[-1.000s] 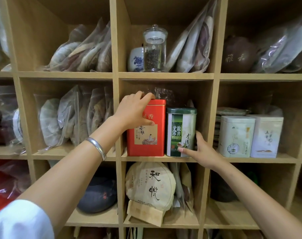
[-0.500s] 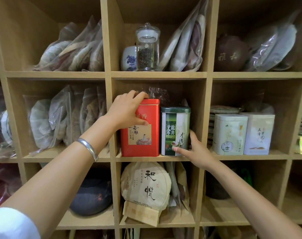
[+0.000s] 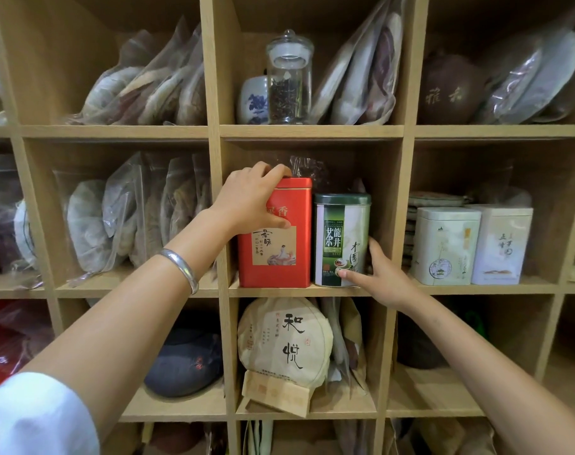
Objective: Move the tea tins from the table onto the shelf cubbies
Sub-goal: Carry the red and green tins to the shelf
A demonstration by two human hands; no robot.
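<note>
Two tins standing upright side by side in the middle cubby of the wooden shelf (image 3: 312, 290), long axes vertical, sides touching or very nearly so. Red tin (image 3: 276, 244) on the left, tight against the cubby's left wall; green tin (image 3: 342, 239) on the right, a sliver of room left toward the right wall. Both bases flat on the board, fronts close to the shelf's lip.

Left hand (image 3: 250, 200) clamped over the red tin's upper left corner, fingers curled across the lid, thumb pressed on the front face: a firm hold from above and from the left. Right hand (image 3: 383, 274) low at the green tin's bottom right, thumb on the front near the base, fingers wrapped round the far side: a light pinch from the right. Each hand on its own near tin, so any last nudge goes straight back, deeper into the cubby.

Against half a second back: same grips, same tins, same order, nothing visibly shifted within the cubby; only the camera swung, with the whole shelf sitting further right in view.

Placement looks all but done; letting go seems the likely next call. Two pale tins (image 3: 470, 246) already parked in the cubby to the right.
</note>
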